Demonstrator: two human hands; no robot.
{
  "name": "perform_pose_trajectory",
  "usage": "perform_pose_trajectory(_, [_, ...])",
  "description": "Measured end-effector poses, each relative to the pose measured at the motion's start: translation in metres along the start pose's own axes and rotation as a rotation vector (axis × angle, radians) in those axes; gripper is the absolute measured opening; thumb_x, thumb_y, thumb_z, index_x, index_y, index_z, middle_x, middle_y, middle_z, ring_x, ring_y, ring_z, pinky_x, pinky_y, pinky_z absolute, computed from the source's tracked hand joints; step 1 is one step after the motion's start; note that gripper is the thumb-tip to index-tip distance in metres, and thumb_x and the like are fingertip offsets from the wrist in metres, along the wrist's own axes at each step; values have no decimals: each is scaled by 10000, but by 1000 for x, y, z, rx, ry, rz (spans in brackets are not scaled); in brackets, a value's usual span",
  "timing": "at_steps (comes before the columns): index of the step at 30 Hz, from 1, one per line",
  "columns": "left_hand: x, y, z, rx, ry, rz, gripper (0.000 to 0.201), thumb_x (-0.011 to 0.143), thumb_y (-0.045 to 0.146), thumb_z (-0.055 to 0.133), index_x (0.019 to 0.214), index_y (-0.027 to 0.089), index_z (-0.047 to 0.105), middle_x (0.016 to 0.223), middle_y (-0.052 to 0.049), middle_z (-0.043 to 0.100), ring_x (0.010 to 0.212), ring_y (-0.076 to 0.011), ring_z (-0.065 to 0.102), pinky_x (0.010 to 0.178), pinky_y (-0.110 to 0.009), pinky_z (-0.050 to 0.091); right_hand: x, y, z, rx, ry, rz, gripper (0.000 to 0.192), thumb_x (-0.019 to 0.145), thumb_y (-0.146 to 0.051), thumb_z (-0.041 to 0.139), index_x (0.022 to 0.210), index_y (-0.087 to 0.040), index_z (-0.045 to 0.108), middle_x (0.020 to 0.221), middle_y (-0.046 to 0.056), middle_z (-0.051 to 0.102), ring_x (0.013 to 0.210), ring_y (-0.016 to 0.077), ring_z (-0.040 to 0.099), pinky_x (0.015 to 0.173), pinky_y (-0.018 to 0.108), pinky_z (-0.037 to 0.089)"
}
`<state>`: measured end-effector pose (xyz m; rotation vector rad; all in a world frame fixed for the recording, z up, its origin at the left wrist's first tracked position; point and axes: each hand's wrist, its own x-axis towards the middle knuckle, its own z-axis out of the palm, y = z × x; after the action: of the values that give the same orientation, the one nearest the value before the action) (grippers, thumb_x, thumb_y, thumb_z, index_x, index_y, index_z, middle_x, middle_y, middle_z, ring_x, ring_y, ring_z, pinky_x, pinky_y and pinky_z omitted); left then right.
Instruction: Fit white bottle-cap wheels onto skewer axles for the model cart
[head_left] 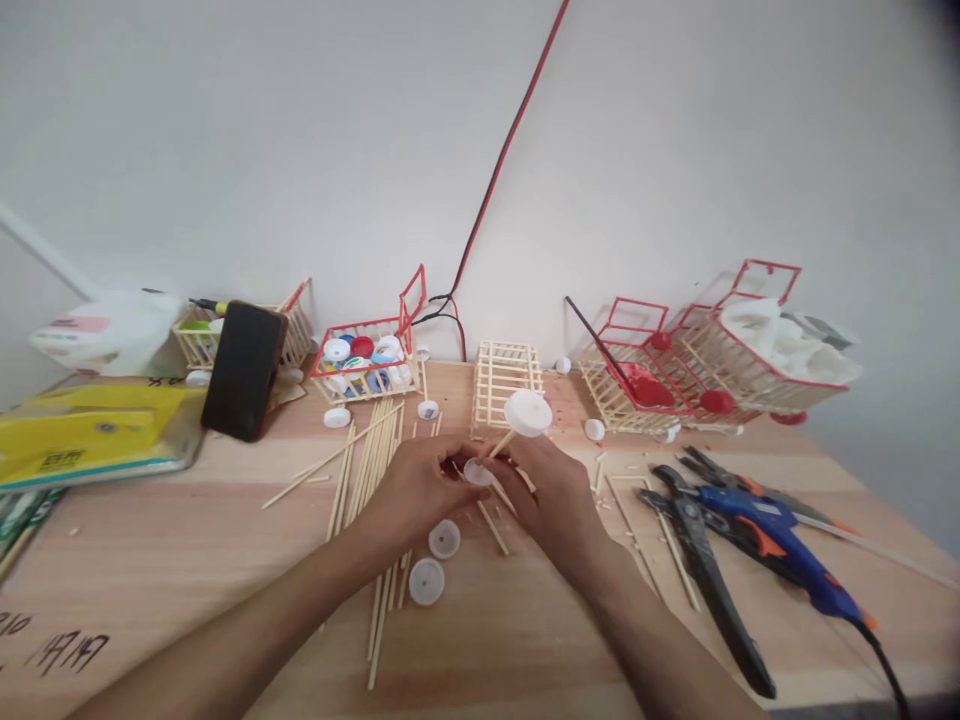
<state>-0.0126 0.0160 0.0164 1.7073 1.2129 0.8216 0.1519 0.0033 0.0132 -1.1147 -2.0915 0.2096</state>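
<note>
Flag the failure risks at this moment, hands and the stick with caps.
1. The left hand and right hand pinch a thin wooden stick carrying a white cap at its far end and another cap at the fingers; pressing could snap the stick or skew a cap.
2. Two loose caps lie just under the wrists and could get knocked away.
3. The glue gun sits near the right forearm; its tip may be hot.

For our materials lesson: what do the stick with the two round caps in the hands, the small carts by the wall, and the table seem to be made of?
Stick: pale, matt, thin, probably bamboo or wood. Caps: white, smooth, likely plastic bottle caps. Carts: the same pale sticks in a lattice, with glossy red rims, perhaps painted or plastic. Table: light wood grain, possibly laminate. Left hand and right hand hold the stick.
</note>
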Motion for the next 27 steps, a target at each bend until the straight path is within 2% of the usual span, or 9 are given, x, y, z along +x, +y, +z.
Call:
perform_pose_trajectory(10, [1,-4,0,-9,-13,33,199,648,153,669,841,180,709,735,20,686,637,-120,569,588,-207,411,2,-2,1,-13,-1,1,141,902,-221,479,852,-199,609,804,43,650,765,167,588,675,270,436])
perform_pose_trajectory(13, [1,-5,0,-54,-51,70,213,672,158,656,880,182,691,813,10,694,696,-128,591,635,-213,440,1,1,2,-7,1,22,134,902,-227,476,869,-199,602,812,49,647,767,171,583,674,274,437])
perform_pose_trajectory(17, [1,-7,-1,-41,-71,112,415,669,186,681,1081,225,637,956,-5,682,821,-156,600,720,-244,462,1,5,-1,26,38,55,108,898,-235,485,860,-204,581,798,39,640,759,170,590,676,270,437])
perform_pose_trajectory(20, [1,-6,-3,-2,-68,118,541,661,186,703,1184,252,583,953,2,677,822,-155,594,723,-246,456,2,6,-3,44,50,81,99,897,-230,487,867,-207,579,810,29,643,762,162,595,679,261,435])
perform_pose_trajectory(24, [1,-1,-4,-49,-108,104,446,706,191,671,1146,242,616,938,4,690,808,-146,602,701,-230,445,2,5,-5,36,27,98,99,898,-234,489,864,-204,577,793,29,638,749,161,587,661,260,426])
perform_pose_trajectory(27, [1,5,-4,-70,-107,24,349,704,192,661,1053,203,671,882,-10,702,794,-158,611,690,-237,450,2,4,-5,37,16,90,95,894,-222,493,857,-202,579,781,25,631,746,156,578,659,256,423])
